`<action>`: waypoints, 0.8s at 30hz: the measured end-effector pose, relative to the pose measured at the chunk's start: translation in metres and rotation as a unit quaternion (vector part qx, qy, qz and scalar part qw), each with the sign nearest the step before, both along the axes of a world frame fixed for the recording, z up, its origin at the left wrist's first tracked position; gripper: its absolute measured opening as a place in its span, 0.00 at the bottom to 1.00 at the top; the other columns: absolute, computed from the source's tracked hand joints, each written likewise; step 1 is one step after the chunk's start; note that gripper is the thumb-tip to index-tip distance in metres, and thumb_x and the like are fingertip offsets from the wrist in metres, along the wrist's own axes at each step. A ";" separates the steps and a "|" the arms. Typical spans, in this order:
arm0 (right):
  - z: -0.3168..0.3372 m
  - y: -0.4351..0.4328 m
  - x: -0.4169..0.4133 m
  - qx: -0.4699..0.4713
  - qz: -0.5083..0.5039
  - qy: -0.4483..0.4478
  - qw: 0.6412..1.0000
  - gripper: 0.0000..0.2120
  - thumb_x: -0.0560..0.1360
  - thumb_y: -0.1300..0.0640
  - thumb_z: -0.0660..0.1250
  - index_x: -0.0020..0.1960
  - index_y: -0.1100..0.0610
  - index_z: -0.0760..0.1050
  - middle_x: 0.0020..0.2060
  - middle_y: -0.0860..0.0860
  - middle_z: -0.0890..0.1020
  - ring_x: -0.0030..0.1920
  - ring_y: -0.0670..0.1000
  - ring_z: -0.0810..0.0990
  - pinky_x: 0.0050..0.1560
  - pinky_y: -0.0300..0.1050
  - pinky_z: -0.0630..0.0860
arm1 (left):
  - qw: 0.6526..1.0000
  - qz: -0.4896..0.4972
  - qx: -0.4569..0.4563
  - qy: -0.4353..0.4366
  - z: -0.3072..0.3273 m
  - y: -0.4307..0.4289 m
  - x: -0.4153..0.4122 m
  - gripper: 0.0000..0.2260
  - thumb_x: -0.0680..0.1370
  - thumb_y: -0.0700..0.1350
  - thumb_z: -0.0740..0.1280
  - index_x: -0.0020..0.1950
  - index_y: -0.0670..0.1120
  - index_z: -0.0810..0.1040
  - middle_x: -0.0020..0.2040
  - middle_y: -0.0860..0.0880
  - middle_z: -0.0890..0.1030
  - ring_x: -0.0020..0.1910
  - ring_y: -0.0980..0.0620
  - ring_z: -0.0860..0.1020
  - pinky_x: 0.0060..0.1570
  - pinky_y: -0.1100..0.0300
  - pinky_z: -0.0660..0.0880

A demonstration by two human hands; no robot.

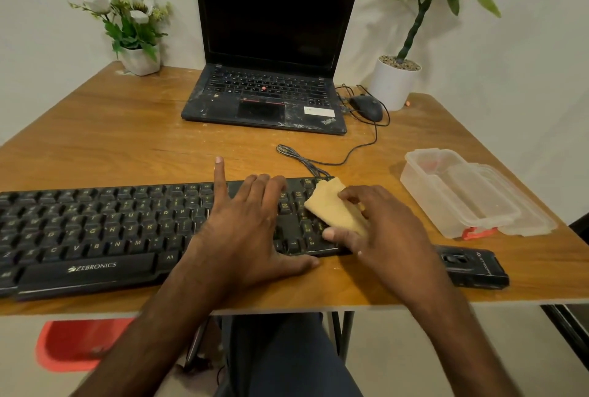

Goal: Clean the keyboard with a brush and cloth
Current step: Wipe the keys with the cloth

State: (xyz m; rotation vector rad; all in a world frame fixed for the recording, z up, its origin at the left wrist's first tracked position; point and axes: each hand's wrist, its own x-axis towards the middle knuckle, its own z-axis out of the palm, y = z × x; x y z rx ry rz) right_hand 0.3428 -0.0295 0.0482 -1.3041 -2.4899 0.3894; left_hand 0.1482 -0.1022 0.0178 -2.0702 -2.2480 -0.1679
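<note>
The keyboard (95,231) lies along the near edge of the worktop (127,141), running from the left edge of the frame to right of centre. It is black with pale legends.

The left hand (248,231) rests palm down on the right-centre section of the keyboard. Its fingers (220,180) are straight and spread wide, and they hold nothing. The thumb lies on the worktop along the keyboard's near edge.

The right hand (382,227) is over the right end of the keyboard, at the number pad. Its thumb and curled fingers pinch the cloth (331,208), a folded tan piece that lies on the number pad keys.

A black flat device (471,266) lies just right of the keyboard. A clear plastic container (452,192) sits at the right of the frame, with its lid (526,221) beside it.

An open laptop (271,46) with a dark screen stands at top centre, and a wired mouse (366,108) lies to its right. A pot of white flowers (134,24) stands at upper left, and a potted green plant (395,81) at upper right.
</note>
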 end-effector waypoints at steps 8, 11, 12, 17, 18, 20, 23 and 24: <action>-0.002 -0.012 -0.010 0.122 0.009 -0.023 0.992 0.17 0.84 0.46 0.52 0.70 0.49 0.66 0.59 0.47 0.73 0.51 0.45 0.70 0.47 0.40 0.66 | 1.000 -0.003 -0.006 0.001 0.000 0.000 -0.001 0.53 0.64 0.85 0.46 0.75 0.47 0.50 0.75 0.49 0.64 0.77 0.51 0.61 0.71 0.30 0.32; -0.005 -0.019 -0.022 0.106 0.062 -0.064 0.990 0.18 0.84 0.44 0.51 0.71 0.49 0.64 0.62 0.46 0.70 0.52 0.44 0.70 0.45 0.38 0.67 | 1.000 -0.008 0.006 0.002 -0.001 0.000 -0.001 0.51 0.65 0.84 0.46 0.75 0.46 0.54 0.73 0.49 0.67 0.76 0.51 0.63 0.71 0.29 0.33; -0.005 -0.022 -0.024 0.112 0.096 -0.071 0.987 0.18 0.82 0.43 0.54 0.69 0.48 0.67 0.60 0.45 0.71 0.52 0.44 0.71 0.42 0.37 0.65 | 1.000 -0.010 0.015 -0.004 -0.002 0.000 -0.001 0.50 0.66 0.83 0.45 0.74 0.46 0.56 0.71 0.50 0.68 0.75 0.52 0.65 0.71 0.30 0.33; 0.001 -0.011 -0.012 0.147 0.102 -0.102 0.979 0.19 0.81 0.41 0.56 0.69 0.44 0.69 0.60 0.42 0.71 0.55 0.42 0.71 0.43 0.38 0.65 | 1.000 -0.006 0.006 0.002 0.000 -0.001 -0.002 0.52 0.65 0.84 0.46 0.74 0.46 0.55 0.72 0.50 0.68 0.75 0.52 0.65 0.71 0.29 0.33; 0.003 -0.001 -0.003 0.139 0.073 -0.117 0.981 0.18 0.81 0.41 0.56 0.69 0.45 0.69 0.60 0.42 0.71 0.53 0.42 0.69 0.42 0.38 0.65 | 1.000 -0.004 -0.002 0.010 0.001 -0.001 -0.001 0.53 0.65 0.85 0.46 0.75 0.46 0.53 0.73 0.49 0.66 0.76 0.51 0.63 0.71 0.29 0.33; 0.009 0.015 0.012 0.147 -0.001 -0.114 0.983 0.18 0.82 0.42 0.57 0.68 0.46 0.72 0.57 0.43 0.74 0.50 0.42 0.69 0.41 0.40 0.67 | 1.000 -0.004 -0.008 0.014 0.002 -0.001 -0.001 0.53 0.64 0.85 0.46 0.76 0.46 0.52 0.75 0.49 0.65 0.76 0.51 0.62 0.71 0.29 0.33; 0.006 0.012 0.011 0.154 -0.035 -0.089 0.983 0.18 0.82 0.43 0.57 0.68 0.47 0.73 0.57 0.44 0.75 0.51 0.44 0.71 0.44 0.43 0.70 | 1.000 -0.001 -0.006 0.010 0.003 0.000 -0.001 0.54 0.64 0.85 0.46 0.76 0.46 0.51 0.75 0.49 0.65 0.77 0.51 0.62 0.70 0.29 0.33; 0.004 0.006 0.005 0.156 -0.020 -0.084 0.984 0.18 0.82 0.43 0.57 0.68 0.47 0.72 0.58 0.44 0.74 0.52 0.44 0.70 0.44 0.42 0.69 | 1.000 -0.001 -0.009 0.012 0.002 0.001 -0.001 0.54 0.64 0.85 0.45 0.76 0.46 0.51 0.75 0.49 0.65 0.77 0.51 0.62 0.70 0.29 0.33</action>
